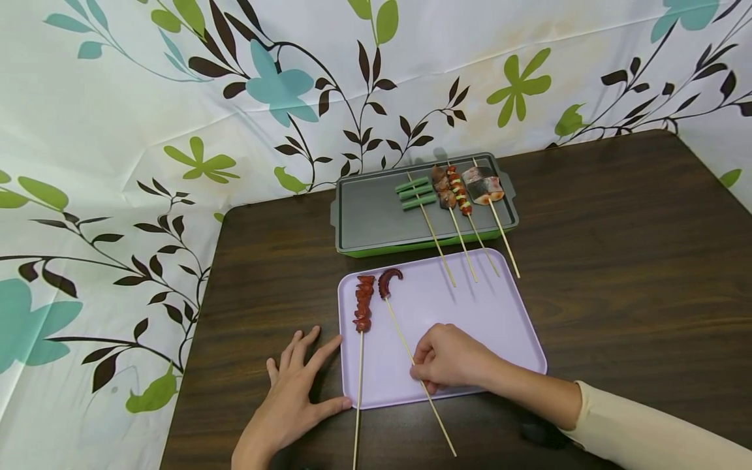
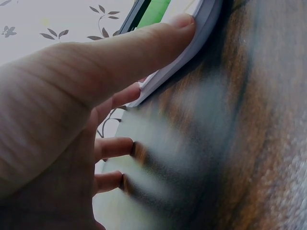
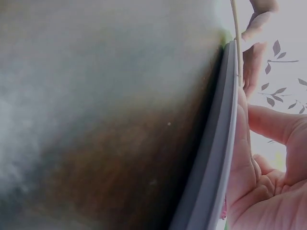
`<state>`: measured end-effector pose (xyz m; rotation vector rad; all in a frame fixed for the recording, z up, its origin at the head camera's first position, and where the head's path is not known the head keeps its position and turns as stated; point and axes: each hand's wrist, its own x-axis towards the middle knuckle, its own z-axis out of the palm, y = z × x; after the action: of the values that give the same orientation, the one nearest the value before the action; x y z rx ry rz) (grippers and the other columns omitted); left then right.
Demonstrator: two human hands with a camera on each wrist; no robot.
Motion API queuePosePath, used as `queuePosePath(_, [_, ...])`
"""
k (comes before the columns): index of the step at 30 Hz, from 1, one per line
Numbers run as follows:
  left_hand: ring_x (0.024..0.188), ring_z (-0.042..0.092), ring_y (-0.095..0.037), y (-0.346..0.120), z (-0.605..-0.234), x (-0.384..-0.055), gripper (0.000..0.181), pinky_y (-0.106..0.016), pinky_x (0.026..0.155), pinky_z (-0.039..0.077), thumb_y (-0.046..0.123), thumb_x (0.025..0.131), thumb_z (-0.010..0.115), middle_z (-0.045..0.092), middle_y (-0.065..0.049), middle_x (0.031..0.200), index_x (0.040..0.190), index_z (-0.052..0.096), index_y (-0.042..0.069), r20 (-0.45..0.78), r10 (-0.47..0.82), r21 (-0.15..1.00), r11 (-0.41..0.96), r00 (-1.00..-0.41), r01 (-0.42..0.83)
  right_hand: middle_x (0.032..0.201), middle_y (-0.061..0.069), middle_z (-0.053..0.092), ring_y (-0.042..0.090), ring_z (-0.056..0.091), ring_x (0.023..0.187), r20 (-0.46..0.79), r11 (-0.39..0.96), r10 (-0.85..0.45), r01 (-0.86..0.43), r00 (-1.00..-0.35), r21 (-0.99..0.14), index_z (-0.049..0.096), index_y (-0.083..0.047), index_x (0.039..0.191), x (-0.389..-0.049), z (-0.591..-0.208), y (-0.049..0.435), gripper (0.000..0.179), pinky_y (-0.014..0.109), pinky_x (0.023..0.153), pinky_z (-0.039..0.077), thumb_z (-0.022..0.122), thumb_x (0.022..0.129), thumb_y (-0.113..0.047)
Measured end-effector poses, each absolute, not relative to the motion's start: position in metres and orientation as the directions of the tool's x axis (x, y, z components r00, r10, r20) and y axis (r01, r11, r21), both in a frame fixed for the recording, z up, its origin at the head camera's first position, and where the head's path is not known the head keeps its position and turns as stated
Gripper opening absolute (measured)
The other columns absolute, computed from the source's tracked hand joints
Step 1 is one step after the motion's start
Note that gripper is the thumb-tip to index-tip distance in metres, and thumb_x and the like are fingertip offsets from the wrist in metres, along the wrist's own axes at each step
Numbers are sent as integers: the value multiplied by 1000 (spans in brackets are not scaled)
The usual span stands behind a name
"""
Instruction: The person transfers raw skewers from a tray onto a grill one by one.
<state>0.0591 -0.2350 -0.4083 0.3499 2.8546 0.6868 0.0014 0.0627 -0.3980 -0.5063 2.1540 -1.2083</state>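
Note:
My right hand (image 1: pixel 451 358) pinches the stick of a skewer with a curled, dark red octopus tentacle (image 1: pixel 385 284) at its far end. That skewer slants across a lilac tray (image 1: pixel 487 313), its lower end past the near rim. Left of it lies a skewer of red-brown meat pieces (image 1: pixel 363 303), its stick also running over the near edge. With fingers spread, my left hand (image 1: pixel 290 398) touches the tray's left rim. In the left wrist view the thumb (image 2: pixel 158 40) lies along the rim. The right wrist view shows the right hand (image 3: pixel 268 177) beside the tray wall.
Behind the tray stands a grey-topped green toy grill (image 1: pixel 370 215). Across its right half lie skewers of green stalks (image 1: pixel 417 193), brown meat (image 1: pixel 444 189), red and green pieces (image 1: pixel 459 190), and fish (image 1: pixel 483 185); their sticks overhang the tray. A patterned cloth (image 1: pixel 411 78) hangs behind the dark wooden table (image 1: pixel 617 261).

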Motion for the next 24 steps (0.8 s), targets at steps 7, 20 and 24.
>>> queuePosePath(7, [145,10,-44,-235,-407,59,92,-87,89,6,69,72,72,23,-9,159,151,33,43,-128,266,458,870,-955,181,49,-6,61,7,57,43,-300,495,-590,-43,-750,-868,67,-15,67,3,-400,67,17,19,42,37,69,83,-7])
queuePosePath(20, [145,9,-43,-235,-408,59,92,-86,90,5,69,71,71,22,-9,159,151,33,44,-138,262,466,868,-955,171,49,-8,60,10,59,45,-258,481,-586,-73,-769,-874,67,-14,67,4,-391,73,18,21,46,42,72,84,-8])
queuePosePath(24, [146,9,-43,-234,-407,59,92,-86,91,5,69,71,72,22,-8,159,151,33,44,-140,260,464,870,-956,168,48,-11,59,7,58,45,-227,485,-589,-114,-776,-867,68,-15,66,4,-388,73,19,22,52,43,72,83,-9])
